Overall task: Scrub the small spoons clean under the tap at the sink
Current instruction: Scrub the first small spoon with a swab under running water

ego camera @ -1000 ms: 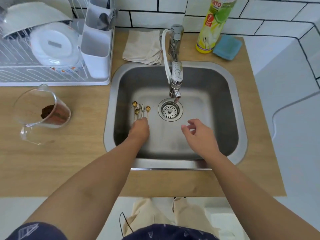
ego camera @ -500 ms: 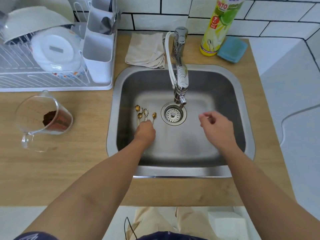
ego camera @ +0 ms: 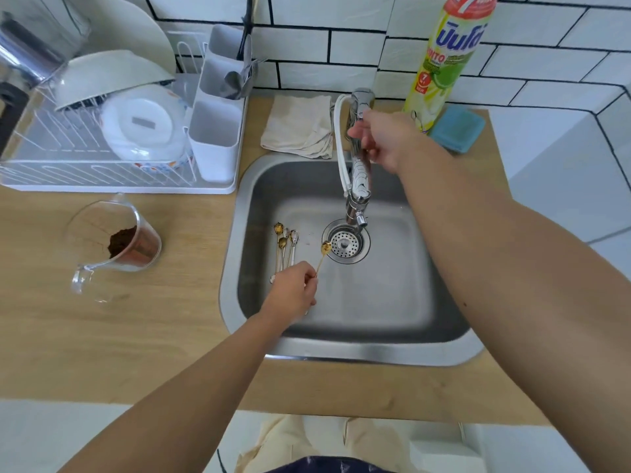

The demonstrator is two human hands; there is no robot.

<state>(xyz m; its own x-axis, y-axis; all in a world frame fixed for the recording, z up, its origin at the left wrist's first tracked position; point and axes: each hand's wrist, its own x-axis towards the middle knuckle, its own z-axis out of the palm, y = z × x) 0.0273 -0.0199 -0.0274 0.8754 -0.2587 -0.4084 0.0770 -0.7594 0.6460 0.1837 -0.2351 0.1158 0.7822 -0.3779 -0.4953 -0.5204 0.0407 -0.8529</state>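
Observation:
My left hand (ego camera: 294, 291) pinches the handle of one small gold spoon (ego camera: 323, 251), whose bowl lies at the left edge of the drain (ego camera: 345, 245). Several more small gold and silver spoons (ego camera: 285, 241) lie side by side on the sink floor to the left. My right hand (ego camera: 382, 138) grips the chrome tap (ego camera: 358, 179) near its top, fingers curled round the lever. No water shows under the spout. The steel sink (ego camera: 341, 351) is set in a wooden counter.
A white dish rack (ego camera: 112, 186) with bowls, plates and a cutlery holder stands at the back left. A glass jug of brown powder (ego camera: 119, 242) sits left of the sink. Behind the sink lie a folded cloth (ego camera: 300, 126), a dish soap bottle (ego camera: 440, 63) and a blue sponge (ego camera: 459, 129).
My right hand rose from over the sink to the tap and took hold of it. My left hand pulled one gold spoon away from the others toward the drain.

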